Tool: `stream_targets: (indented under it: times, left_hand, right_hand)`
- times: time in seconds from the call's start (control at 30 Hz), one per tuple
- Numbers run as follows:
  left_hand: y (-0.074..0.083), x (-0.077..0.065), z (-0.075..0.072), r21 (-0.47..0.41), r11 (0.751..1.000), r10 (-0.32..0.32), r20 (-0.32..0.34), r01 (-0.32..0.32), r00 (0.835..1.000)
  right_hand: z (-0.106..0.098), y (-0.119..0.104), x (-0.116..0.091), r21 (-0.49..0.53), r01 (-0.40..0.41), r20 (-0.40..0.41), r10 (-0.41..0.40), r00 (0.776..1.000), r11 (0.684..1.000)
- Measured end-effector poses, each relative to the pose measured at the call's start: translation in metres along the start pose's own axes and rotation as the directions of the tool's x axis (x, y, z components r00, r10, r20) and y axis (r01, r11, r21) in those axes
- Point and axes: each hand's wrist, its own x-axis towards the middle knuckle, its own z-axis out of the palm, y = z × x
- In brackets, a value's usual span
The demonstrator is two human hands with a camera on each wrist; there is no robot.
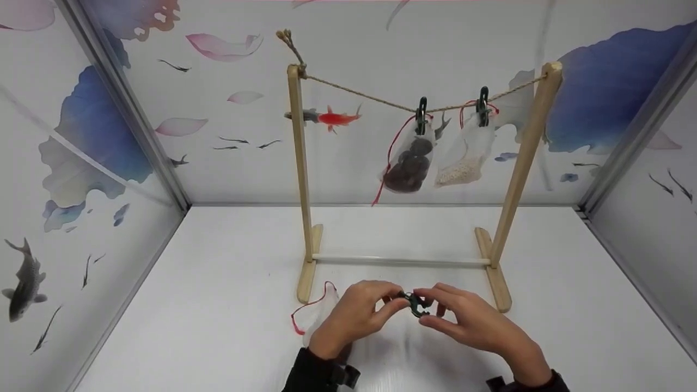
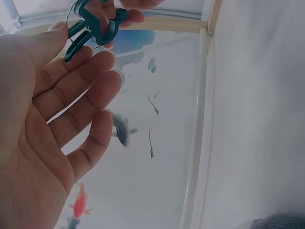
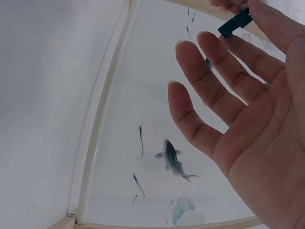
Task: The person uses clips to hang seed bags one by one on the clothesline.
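A dark green spring clip [image 1: 416,304] is held in the air between both hands, low in the head view. My left hand [image 1: 354,313] pinches its handle end between thumb and forefinger; in the left wrist view the clip [image 2: 97,26] shows two prongs and a curved jaw. At the jaw end, my right hand [image 1: 463,318] holds it with thumb and fingertips, the other fingers spread loosely. A see-through bag [image 1: 326,310] with a red drawstring lies on the table, partly hidden behind my left hand and wrist.
A wooden frame [image 1: 299,163] with a sagging rope [image 1: 362,95] stands ahead. Clipped to the rope hang a bag of dark round pieces [image 1: 408,169] and a bag of pale grains [image 1: 463,169]. A white rod [image 1: 403,261] joins the frame's feet. Printed panels [image 1: 239,163] enclose the white table.
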Motion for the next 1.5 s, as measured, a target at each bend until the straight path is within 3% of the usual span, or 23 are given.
stream_targets:
  times: [0.2,0.27,0.53,0.67,0.8,1.1,1.27,1.5]
  left_hand:
    - [-0.004,-0.002,-0.008,0.022,0.998,0.053,-0.075,-0.052,0.996]
    - [-0.005,-0.003,-0.013,0.018,0.999,0.043,-0.086,-0.042,0.995]
    - [-0.017,-0.013,-0.040,0.019,0.999,-0.029,-0.150,0.032,0.988]
    - [-0.022,-0.021,-0.057,0.002,0.992,-0.124,-0.164,0.126,0.979]
    - [-0.027,-0.032,-0.073,-0.017,0.974,-0.225,-0.188,0.226,0.956]
    - [-0.043,-0.052,-0.096,-0.029,0.947,-0.315,-0.259,0.319,0.913]
    - [-0.045,-0.057,-0.100,-0.041,0.934,-0.354,-0.251,0.356,0.901]
    - [-0.044,-0.058,-0.101,-0.070,0.917,-0.397,-0.236,0.392,0.887]
  right_hand:
    - [0.003,0.002,0.000,-0.018,0.059,-0.042,-0.059,0.997,0.998]
    - [0.003,0.002,0.000,-0.023,0.057,-0.043,-0.058,0.997,0.998]
    - [0.012,-0.006,0.005,0.041,0.003,0.060,-0.005,0.998,0.999]
    - [0.022,-0.014,0.011,0.109,-0.018,0.158,0.000,0.987,0.994]
    - [0.032,-0.017,0.017,0.127,-0.058,0.237,0.026,0.971,0.990]
    - [0.067,-0.009,0.054,0.188,-0.156,0.362,0.080,0.929,0.970]
    - [0.085,-0.018,0.082,0.095,-0.274,0.433,0.208,0.877,0.957]
    - [0.103,-0.031,0.112,-0.028,-0.362,0.425,0.339,0.840,0.932]
